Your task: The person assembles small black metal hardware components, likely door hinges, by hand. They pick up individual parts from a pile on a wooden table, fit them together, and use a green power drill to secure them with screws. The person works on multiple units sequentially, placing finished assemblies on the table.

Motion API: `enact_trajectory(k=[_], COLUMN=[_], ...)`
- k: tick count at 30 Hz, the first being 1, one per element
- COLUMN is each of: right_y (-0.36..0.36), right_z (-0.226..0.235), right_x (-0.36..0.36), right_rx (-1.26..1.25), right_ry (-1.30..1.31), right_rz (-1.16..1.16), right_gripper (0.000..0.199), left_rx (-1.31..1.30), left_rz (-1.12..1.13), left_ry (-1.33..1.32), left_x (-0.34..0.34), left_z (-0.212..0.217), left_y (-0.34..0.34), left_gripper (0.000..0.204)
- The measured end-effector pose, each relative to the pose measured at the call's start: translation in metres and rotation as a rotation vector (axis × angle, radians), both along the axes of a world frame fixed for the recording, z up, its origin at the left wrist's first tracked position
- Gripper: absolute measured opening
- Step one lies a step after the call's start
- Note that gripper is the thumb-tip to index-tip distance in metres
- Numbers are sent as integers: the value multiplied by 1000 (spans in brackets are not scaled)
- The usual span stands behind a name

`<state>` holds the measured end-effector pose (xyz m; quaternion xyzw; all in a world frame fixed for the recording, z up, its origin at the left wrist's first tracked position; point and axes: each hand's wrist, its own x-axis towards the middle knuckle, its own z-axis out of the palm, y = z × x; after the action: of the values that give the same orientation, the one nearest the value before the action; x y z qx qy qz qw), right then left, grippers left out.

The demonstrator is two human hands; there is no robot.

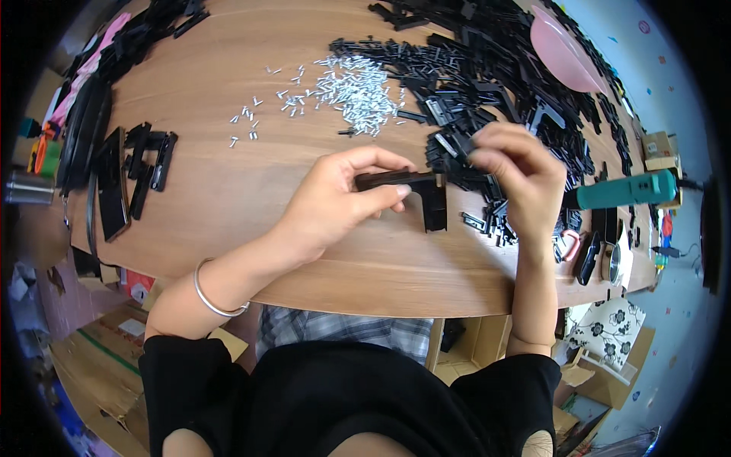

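My left hand (346,194) is closed around the long end of a black L-shaped plastic part (434,199), held just above the table with its short leg pointing toward me. It looks like a small pistol-shaped frame. My right hand (525,164) is raised over the near edge of a heap of small black parts (457,114), with thumb and forefinger brought together. Something dark shows at those fingertips, but it blends with the heap behind and I cannot make it out. Beyond my hands lies a spread of small silvery pins or screws (358,95).
A pink bowl (567,53) stands among more black parts at the far right. A teal-handled tool (628,190) is right of my right hand. Several black assembled pieces (148,167) and a black case (84,137) lie left. Cardboard boxes (99,358) are below the table's edge.
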<state>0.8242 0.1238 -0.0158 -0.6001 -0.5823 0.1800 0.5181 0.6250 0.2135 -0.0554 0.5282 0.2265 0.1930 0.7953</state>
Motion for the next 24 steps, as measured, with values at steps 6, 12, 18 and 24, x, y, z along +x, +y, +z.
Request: enact_trajectory(k=[6,12,18,24], right_y=[8,5,8,7], right_z=[-6,-14,-24,-22], right_x=[-31,-43,-49,-55], right_rx=[131,146,244,316], right_ry=[-391,-255,-362,-450], right_rz=[212,38,23,-60], right_gripper=[13,17,19,18], left_rx=[165,493,473,597], left_rz=[26,109,211,200], left_ry=[-58,-148,-81,-39], left_x=[-4,2,4,3], left_z=[1,0,-1,2], left_y=[-8,-15,-16,-14], left_gripper=[35,42,35,35])
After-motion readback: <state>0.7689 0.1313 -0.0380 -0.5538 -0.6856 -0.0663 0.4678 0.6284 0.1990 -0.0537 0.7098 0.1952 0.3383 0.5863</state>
